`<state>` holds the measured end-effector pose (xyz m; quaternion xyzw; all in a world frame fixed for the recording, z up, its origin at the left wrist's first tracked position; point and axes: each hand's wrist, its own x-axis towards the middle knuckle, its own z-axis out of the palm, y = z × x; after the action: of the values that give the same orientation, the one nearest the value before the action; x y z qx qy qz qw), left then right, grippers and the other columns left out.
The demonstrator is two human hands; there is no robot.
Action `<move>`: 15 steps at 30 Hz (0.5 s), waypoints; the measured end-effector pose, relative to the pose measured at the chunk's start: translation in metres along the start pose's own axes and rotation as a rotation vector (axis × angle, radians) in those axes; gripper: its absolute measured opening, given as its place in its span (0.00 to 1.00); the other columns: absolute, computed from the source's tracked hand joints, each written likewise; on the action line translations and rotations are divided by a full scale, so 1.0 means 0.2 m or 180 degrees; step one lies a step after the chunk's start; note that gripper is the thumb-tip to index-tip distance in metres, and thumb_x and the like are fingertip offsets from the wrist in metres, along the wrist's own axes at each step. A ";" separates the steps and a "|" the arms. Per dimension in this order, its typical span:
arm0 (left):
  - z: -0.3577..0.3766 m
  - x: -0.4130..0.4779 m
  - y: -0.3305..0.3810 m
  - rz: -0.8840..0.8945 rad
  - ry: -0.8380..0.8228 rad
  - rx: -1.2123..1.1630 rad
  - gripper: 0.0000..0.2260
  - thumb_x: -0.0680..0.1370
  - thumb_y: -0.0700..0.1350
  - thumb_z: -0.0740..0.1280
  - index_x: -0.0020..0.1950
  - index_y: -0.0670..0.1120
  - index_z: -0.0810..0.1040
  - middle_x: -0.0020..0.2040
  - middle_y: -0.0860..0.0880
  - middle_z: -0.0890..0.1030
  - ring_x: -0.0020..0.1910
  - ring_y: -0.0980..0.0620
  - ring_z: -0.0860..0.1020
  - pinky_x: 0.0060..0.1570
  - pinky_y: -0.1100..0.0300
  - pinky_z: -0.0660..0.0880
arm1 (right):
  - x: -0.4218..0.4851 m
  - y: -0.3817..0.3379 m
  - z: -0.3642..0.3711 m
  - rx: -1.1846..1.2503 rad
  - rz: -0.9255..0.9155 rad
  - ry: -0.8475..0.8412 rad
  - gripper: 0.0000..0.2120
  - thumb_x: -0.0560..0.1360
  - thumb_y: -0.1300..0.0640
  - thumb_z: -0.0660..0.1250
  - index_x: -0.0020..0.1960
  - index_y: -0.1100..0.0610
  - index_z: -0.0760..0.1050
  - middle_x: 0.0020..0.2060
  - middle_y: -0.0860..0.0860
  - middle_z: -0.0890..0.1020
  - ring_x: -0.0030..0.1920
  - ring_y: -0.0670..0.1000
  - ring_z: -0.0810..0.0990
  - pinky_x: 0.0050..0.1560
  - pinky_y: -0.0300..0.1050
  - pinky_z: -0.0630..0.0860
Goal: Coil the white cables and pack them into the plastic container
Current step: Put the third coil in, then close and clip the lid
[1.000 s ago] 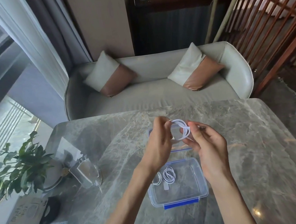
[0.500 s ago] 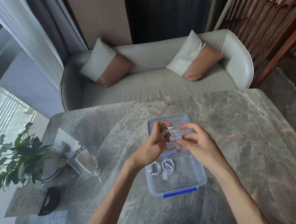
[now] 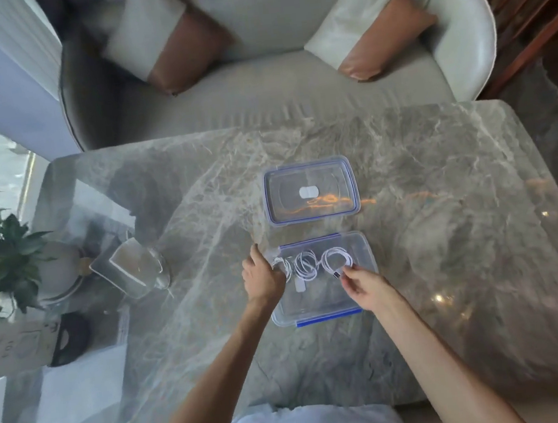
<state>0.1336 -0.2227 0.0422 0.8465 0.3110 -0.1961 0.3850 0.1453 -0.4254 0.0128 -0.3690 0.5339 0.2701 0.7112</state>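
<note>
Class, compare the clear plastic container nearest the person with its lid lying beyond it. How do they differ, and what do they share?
The container holds three coiled white cables; the lid bears only a small white patch. The left hand rests at the container's left edge and the right hand pinches a cable plug inside it; the lid lies untouched. Both are clear rounded rectangles with blue trim.

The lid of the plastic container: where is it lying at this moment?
In the head view, the lid lies flat on the marble table near the middle, just beyond the open container, on the side towards the sofa.
</note>
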 end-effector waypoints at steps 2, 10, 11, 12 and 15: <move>0.06 0.02 -0.06 -0.0160 -0.0165 0.0188 0.33 0.78 0.41 0.63 0.79 0.43 0.50 0.72 0.36 0.63 0.70 0.33 0.65 0.68 0.43 0.63 | 0.09 0.04 -0.01 0.0115 0.0044 0.0225 0.10 0.79 0.70 0.64 0.40 0.61 0.72 0.22 0.51 0.81 0.39 0.47 0.76 0.25 0.34 0.79; 0.12 0.08 -0.21 0.0123 -0.0360 0.0210 0.38 0.70 0.29 0.58 0.79 0.44 0.52 0.74 0.38 0.66 0.70 0.37 0.69 0.63 0.48 0.69 | 0.29 0.04 0.07 0.0377 0.0182 0.0422 0.08 0.79 0.68 0.66 0.41 0.62 0.73 0.31 0.55 0.81 0.38 0.48 0.76 0.28 0.36 0.80; 0.12 0.09 -0.22 0.0140 -0.0343 0.0206 0.39 0.70 0.29 0.59 0.79 0.44 0.52 0.74 0.38 0.66 0.70 0.37 0.69 0.64 0.49 0.69 | 0.30 0.05 0.07 0.0395 0.0169 0.0378 0.08 0.79 0.69 0.66 0.41 0.63 0.73 0.35 0.55 0.81 0.39 0.49 0.77 0.35 0.37 0.82; 0.11 0.09 -0.23 0.0165 -0.0328 0.0193 0.39 0.69 0.29 0.59 0.79 0.44 0.52 0.74 0.39 0.66 0.70 0.37 0.69 0.64 0.48 0.69 | 0.31 0.05 0.08 0.0393 0.0142 0.0352 0.07 0.78 0.69 0.66 0.41 0.64 0.74 0.38 0.56 0.80 0.40 0.49 0.77 0.46 0.40 0.83; 0.12 0.10 -0.24 0.0229 -0.0292 0.0126 0.38 0.69 0.29 0.59 0.79 0.44 0.55 0.73 0.39 0.68 0.69 0.37 0.69 0.63 0.48 0.69 | 0.32 0.07 0.07 0.0160 -0.0035 0.0334 0.06 0.77 0.71 0.67 0.42 0.65 0.74 0.41 0.57 0.78 0.42 0.50 0.77 0.67 0.46 0.74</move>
<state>0.1138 -0.2079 -0.0099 0.8547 0.2584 -0.2269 0.3888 0.1612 -0.4062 -0.0493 -0.3676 0.5750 0.2330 0.6928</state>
